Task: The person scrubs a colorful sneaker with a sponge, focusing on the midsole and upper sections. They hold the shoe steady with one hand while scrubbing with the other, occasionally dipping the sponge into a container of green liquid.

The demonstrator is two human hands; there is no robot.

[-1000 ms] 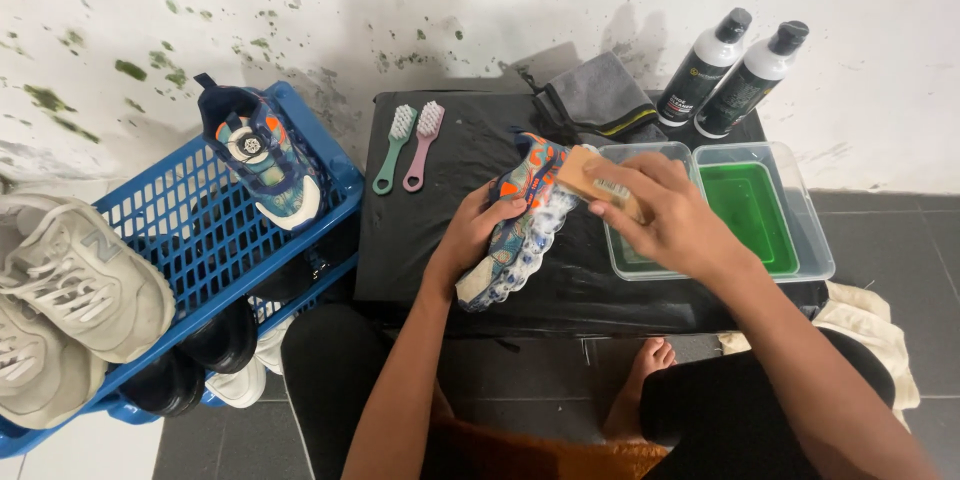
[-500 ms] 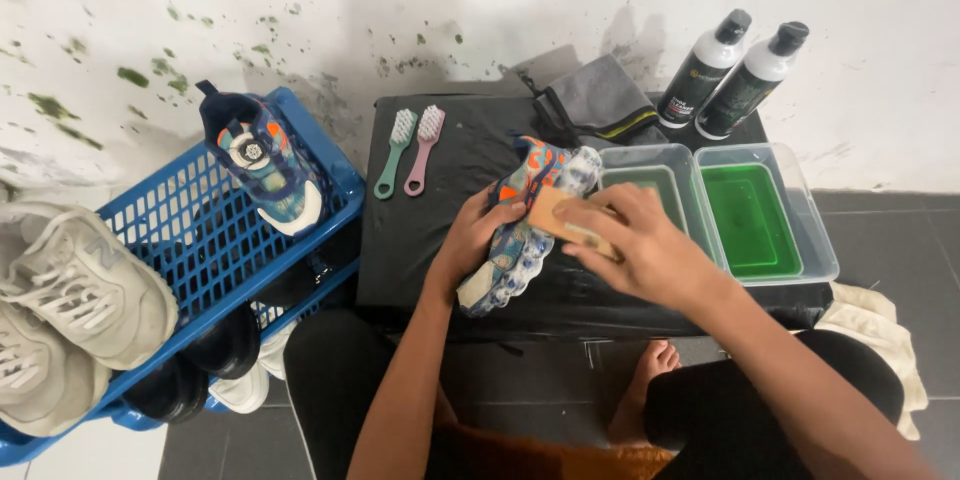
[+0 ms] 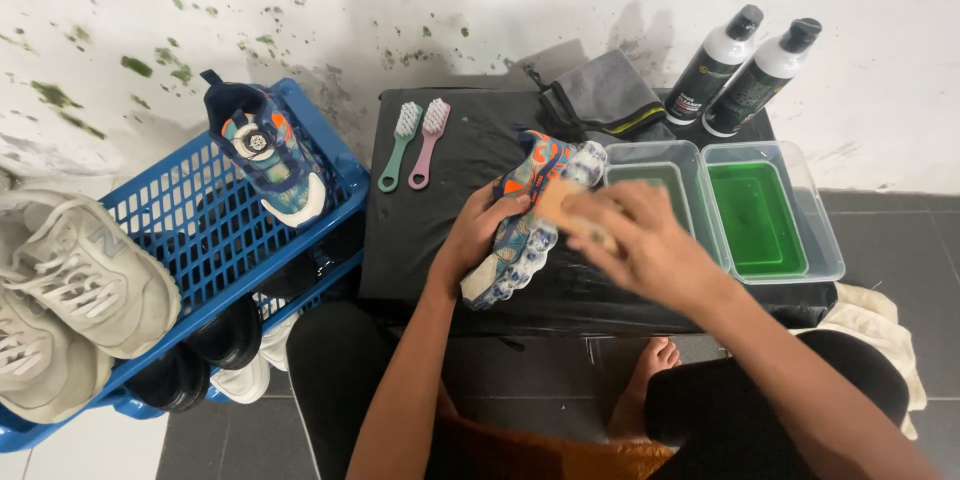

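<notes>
Your left hand (image 3: 478, 236) grips the shoe (image 3: 528, 215) at the centre of the frame, fingers wrapped over its upper side and holding it tilted on its side on the black table (image 3: 450, 210). The shoe is patterned blue, white and orange, its bubbled sole facing you and its toe pointing toward the top of the frame. Your right hand (image 3: 640, 240) is clenched around a tan brush (image 3: 562, 210), which it presses against the upper part of the shoe; this hand is blurred, so the brush shows only in part.

Just right of the shoe, two clear tubs (image 3: 770, 215) stand side by side on the table, touching; the right one holds green liquid, and the left one is partly hidden behind your right hand. Behind them, at the upper right, two bottles (image 3: 740, 70) with black caps lean against the wall. A grey cloth (image 3: 600, 95) lies folded at the far edge of the table, beside the bottles. Left of the shoe, well apart from it, a green brush (image 3: 397, 145) and a pink brush (image 3: 427, 142) lie side by side, bristle heads toward the wall.

At the left of the frame a blue crate (image 3: 200, 240) stands beside the table, with a matching patterned shoe (image 3: 262, 152) propped on its far rim. White sneakers (image 3: 70, 280) rest on the crate at the left edge, and dark shoes (image 3: 215, 340) sit at the crate's near edge. Your bare foot (image 3: 650, 380) shows under the table at the bottom
</notes>
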